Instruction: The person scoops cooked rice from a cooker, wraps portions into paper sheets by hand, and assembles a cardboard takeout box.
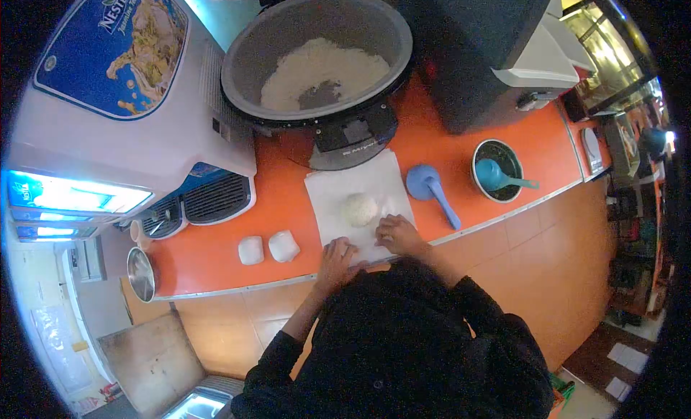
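A: Wrapping sheet (330,194)?
B: Paper, smooth, matt. Rice mound (361,210): rough, grainy.
A: Blue scoop (421,182), teal ladle (492,176)?
B: Both look plastic, smooth.
A: Bowl (498,151) under the ladle?
B: Metal; glossy rim.
A: Orange countertop (209,264)?
B: Smooth, low gloss. Black sleeves (282,356): cloth, matt.

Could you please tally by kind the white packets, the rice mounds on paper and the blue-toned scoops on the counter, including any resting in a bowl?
White packets: 2
Rice mound on paper: 1
Scoops: 2 (blue scoop; teal scoop in the metal bowl)
Total: 5
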Available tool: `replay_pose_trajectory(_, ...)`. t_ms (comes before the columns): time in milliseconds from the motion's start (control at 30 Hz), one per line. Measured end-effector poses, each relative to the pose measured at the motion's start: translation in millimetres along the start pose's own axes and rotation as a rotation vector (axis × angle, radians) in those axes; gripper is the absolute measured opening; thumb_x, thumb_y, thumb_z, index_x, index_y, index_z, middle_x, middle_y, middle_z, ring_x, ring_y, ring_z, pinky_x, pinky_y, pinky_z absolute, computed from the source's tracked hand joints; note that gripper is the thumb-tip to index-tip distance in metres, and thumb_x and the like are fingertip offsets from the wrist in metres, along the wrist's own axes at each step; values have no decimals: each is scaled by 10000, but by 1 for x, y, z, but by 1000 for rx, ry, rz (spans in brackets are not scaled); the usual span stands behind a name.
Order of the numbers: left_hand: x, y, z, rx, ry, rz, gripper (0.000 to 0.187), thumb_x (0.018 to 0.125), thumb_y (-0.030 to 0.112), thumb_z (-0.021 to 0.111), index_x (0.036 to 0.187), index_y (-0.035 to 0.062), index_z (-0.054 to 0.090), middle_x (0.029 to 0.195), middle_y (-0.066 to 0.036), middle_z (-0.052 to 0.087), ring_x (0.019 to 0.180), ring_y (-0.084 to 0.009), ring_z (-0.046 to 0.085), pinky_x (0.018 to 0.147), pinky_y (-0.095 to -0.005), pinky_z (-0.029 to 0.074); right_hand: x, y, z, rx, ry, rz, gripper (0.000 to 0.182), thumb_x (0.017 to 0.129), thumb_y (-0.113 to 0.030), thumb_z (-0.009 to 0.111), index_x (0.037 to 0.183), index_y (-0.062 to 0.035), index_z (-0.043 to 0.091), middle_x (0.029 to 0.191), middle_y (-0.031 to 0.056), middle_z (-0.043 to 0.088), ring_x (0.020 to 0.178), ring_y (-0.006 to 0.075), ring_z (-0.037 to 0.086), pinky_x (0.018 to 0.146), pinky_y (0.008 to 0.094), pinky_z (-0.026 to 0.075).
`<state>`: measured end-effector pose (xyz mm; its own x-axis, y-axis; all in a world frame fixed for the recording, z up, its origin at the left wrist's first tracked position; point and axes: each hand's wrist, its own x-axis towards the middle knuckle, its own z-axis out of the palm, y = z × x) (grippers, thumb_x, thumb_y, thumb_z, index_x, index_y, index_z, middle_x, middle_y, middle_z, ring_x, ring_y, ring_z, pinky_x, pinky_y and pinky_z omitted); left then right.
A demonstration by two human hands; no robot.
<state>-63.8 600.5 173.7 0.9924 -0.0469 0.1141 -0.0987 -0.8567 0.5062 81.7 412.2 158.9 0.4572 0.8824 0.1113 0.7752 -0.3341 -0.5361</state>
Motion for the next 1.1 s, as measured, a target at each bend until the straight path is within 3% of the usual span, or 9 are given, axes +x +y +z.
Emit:
replay_pose_trajectory(200,1,-9,2,-125,164,35,127,803,193,651,795,72,614,761,-43,582,744,-243,588,683,-406,443,2,2,-3,55,78,-48,156,762,-232,669,812,-99,604,816,52,570,828,262,582,739,388,451)
replay_pose_trajectory(300,1,-9,-3,-90,111,-25,137,809,191,641,754,67,625,714,-58,583,691,-251,594,668,-408,446,5,-9,-20,34,14,-17,188,790,-266,640,833,-83,622,880,69,602,888,268,589,772,386,464)
replay_pose_trajectory(500,16,-7,-22,10,96,-24,144,830,191,608,762,65,618,747,-59,599,689,-252,601,665,-399,443,2,-24,-66,-32,43,12,207,769,-300,679,839,-108,643,841,62,592,846,248,588,732,374,472)
replay_pose_trajectory(600,19,-8,-28,27,43,-47,131,838,180,598,778,66,622,754,-57,603,694,-256,604,669,-394,445,0,-13,-67,104,73,95,175,760,-265,694,839,-111,664,825,68,589,830,255,584,723,380,475)
replay_pose_trajectory(667,23,-5,-36,13,39,-50,127,839,182,600,789,67,622,764,-57,607,700,-258,607,672,-392,447,-1,-11,-66,259,76,106,104,739,-124,702,838,-92,690,819,61,587,797,239,590,712,364,485)
replay_pose_trajectory(833,25,-6,-44,-36,44,-99,151,855,202,605,823,60,648,794,-79,639,713,-269,617,735,-390,472,-1,-4,-82,233,97,124,93,743,-96,654,825,-87,698,850,72,609,876,272,586,787,391,492)
replay_pose_trajectory(1000,21,-7,-44,-22,253,44,157,820,236,652,867,88,679,758,-77,634,719,-272,626,716,-373,488,-10,20,-68,140,165,156,120,744,-97,666,855,-90,711,856,71,641,897,269,607,829,390,498)
replay_pose_trajectory(1033,19,-19,-43,-20,257,47,157,820,236,652,867,88,679,758,-77,634,719,-272,626,716,-373,488,-8,29,-60,240,287,137,126,758,-109,671,875,-88,712,797,79,636,814,268,612,758,385,499)
replay_pose_trajectory(1100,10,-56,-32,-177,173,-272,236,800,215,686,974,56,680,816,-70,652,786,-226,629,766,-349,482,-4,46,-39,342,409,118,133,772,-121,677,895,-86,714,738,88,631,730,266,617,686,380,499)
